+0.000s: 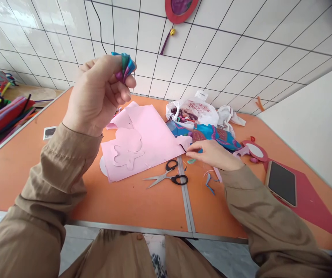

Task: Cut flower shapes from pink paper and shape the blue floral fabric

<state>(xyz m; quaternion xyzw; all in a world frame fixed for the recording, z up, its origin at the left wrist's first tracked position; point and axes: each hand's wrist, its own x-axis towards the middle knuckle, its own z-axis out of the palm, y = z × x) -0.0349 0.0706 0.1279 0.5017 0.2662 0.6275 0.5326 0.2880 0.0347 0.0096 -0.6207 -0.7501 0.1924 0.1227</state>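
Raised above the table, my left hand [96, 87] is closed on a small gathered piece of shiny fabric [127, 68] in blue, green and purple. My right hand [212, 153] is low over the table with thumb and fingers pinched together. At its fingertips a short dark line shows beside the right corner of a pink felt sheet [154, 135]; whether the hand grips it I cannot make out. Cut flower-like pink shapes [128, 148] lie on the sheet. Scissors [168, 177] with black handles rest slightly apart below it.
Behind my right hand are patterned blue fabric [212, 135] and a white plastic bag [197, 110]. A phone [282, 183] lies on a red sheet [313, 204] at right, near a red-rimmed oval [255, 150]. Blue scraps [209, 184] lie nearby. Colourful craft stems [4, 119] are at far left.
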